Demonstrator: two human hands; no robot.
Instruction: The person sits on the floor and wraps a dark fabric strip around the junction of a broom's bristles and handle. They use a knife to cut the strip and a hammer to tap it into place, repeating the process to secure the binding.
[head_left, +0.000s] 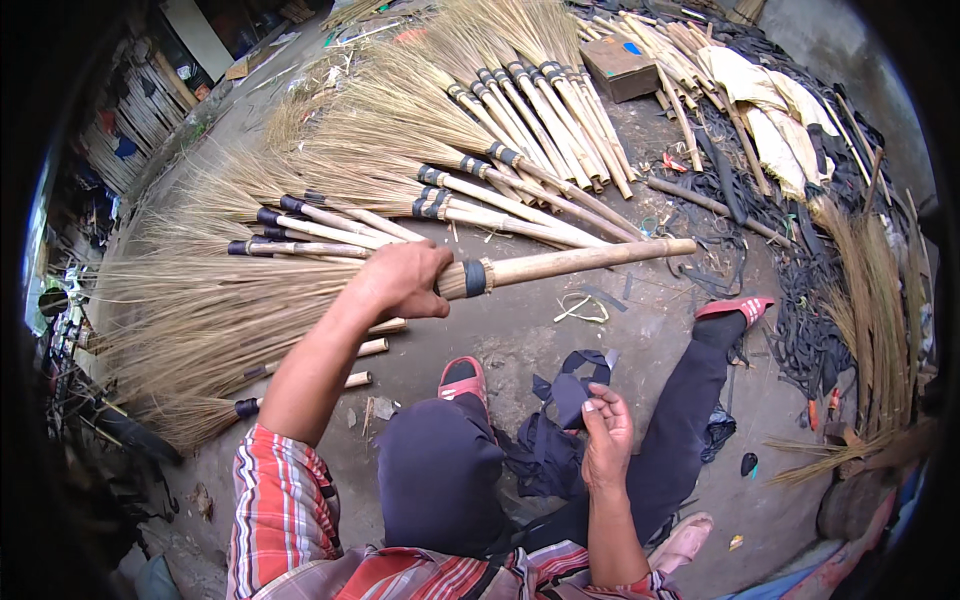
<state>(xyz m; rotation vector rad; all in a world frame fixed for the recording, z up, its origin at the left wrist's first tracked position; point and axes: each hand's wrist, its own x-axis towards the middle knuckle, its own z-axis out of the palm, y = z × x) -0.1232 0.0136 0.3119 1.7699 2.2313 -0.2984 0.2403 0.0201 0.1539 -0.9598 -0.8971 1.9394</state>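
Two bare hands were at work in the head view. The left hand point(405, 282) had its fingers closed around a broom point(515, 270) at the neck, just beside a dark band point(474, 278). The right hand point(608, 435) pinched a dark strip point(569, 399) between thumb and fingers, above crumpled dark cloth point(545, 455) by the legs.

Many other brooms point(520, 120) lay fanned over the ground point(530, 335) beyond, partly hidden by the held one. Farther off sat a brown box point(617, 70); to the right spread a tangle of dark strips point(805, 310).

The left forearm reached forward and inward, the back of the hand upward; the right forearm rose from the lower edge, palm partly showing.
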